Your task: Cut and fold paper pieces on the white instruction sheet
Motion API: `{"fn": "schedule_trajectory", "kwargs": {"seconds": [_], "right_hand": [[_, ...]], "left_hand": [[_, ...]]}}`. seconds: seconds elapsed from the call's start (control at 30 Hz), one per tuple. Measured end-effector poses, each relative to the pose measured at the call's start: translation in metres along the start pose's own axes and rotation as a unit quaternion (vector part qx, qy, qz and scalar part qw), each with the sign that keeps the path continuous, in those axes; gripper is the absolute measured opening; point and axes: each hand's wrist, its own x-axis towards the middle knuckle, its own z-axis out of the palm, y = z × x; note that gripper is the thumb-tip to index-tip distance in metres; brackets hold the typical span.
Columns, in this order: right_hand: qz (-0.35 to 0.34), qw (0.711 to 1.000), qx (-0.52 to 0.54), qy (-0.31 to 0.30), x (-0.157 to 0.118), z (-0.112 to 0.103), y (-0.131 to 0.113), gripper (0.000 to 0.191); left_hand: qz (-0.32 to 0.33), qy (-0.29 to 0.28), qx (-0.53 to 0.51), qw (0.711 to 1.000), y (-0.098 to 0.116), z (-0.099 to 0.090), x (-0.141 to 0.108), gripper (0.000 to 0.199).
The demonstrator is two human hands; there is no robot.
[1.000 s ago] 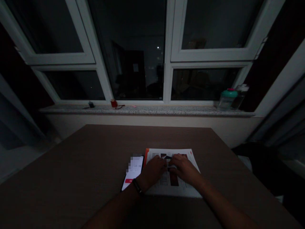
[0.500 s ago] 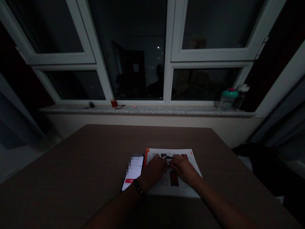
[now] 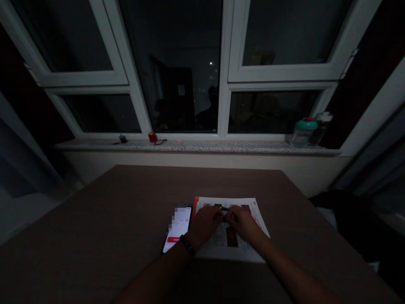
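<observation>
Over a printed page or booklet (image 3: 218, 251) with an orange left edge, my two hands meet, fingertips close together. My left hand (image 3: 207, 221), with a dark band on its wrist, has its fingers curled in a pinch. The fingers of my right hand (image 3: 241, 221) are bent in toward it. Between them shows a small dark flat piece (image 3: 224, 208), perhaps folded paper; most of it is hidden by the fingers and the dim light. Left of the page, near my left wrist, lies a phone (image 3: 177, 226) with its screen lit.
The brown table (image 3: 126, 202) reaches to the wall under the window. On the speckled sill (image 3: 205, 146) stand a small dark bottle (image 3: 122, 138), a red jar (image 3: 152, 137), and a teal-lidded bottle (image 3: 303, 131) beside a clear one. A dark draped shape (image 3: 354, 228) is at the right.
My fingers have shifted slightly around the small piece, and its pale part seen before is now covered. The page and phone have stayed in place.
</observation>
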Motion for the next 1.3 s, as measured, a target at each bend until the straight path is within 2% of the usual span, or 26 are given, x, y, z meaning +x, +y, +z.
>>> {"fn": "schedule_trajectory", "kwargs": {"seconds": [0.2,0.47,0.73,0.83,0.93,1.03,1.17,1.3], "right_hand": [[0.007,1.000,-0.003,0.002,0.001,-0.002,-0.004,0.013],[0.018,1.000,-0.002,-0.004,0.001,-0.003,-0.007,0.011],[0.003,0.999,-0.053,0.008,-0.002,-0.006,-0.011,0.012],[-0.011,0.997,-0.082,0.010,-0.003,-0.008,-0.010,0.009],[-0.024,0.995,-0.095,-0.001,-0.004,-0.012,-0.010,0.012],[-0.039,0.995,-0.091,-0.014,-0.005,-0.017,-0.008,0.017],[-0.049,0.994,-0.087,-0.032,-0.008,-0.020,-0.003,0.026],[-0.062,0.991,-0.116,-0.032,-0.009,-0.023,-0.002,0.031]], "left_hand": [[-0.013,0.002,-0.011,1.000,0.004,-0.002,0.003,0.008],[-0.004,0.017,-0.036,0.999,0.000,0.003,0.004,0.017],[-0.002,0.028,-0.049,0.998,-0.003,0.005,0.003,0.019],[0.013,0.021,-0.039,0.999,-0.008,0.002,0.001,0.022],[0.047,0.007,-0.023,0.999,-0.016,-0.003,-0.001,0.035],[0.039,-0.014,-0.002,0.999,-0.023,-0.007,-0.002,0.043],[0.026,-0.022,0.030,0.999,-0.025,-0.008,-0.002,0.043],[0.031,-0.036,0.044,0.998,-0.014,-0.013,-0.003,0.036]]}}
